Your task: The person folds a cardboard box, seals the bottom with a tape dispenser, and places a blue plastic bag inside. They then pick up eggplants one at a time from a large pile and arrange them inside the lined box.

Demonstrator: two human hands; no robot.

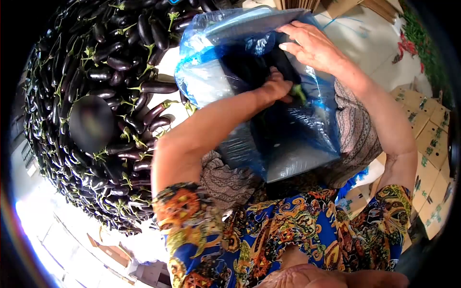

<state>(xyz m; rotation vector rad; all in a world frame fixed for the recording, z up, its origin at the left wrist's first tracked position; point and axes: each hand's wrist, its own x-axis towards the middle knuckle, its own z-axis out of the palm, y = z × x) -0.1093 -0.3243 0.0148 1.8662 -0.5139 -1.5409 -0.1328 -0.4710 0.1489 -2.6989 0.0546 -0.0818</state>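
Between my legs stands a box lined with a blue plastic bag [307,158], its film folded out over the rim. My left hand [277,87] reaches down inside, fingers curled around a dark eggplant whose green stem [299,92] sticks out beside them. Most of that eggplant is hidden by the hand and shadow. At the far right rim lies my right hand [314,47], fingers stretched out and thumb apart, resting against the film. More dark eggplants seem to lie in the box, hard to make out in the shade.
A large heap of eggplants [115,62] fills the left side, reaching close to the box. Printed cardboard boxes [425,144] lie at the right. Folded cardboard [297,5] stands at the back, and a green and red pile [422,43] is at the far right.
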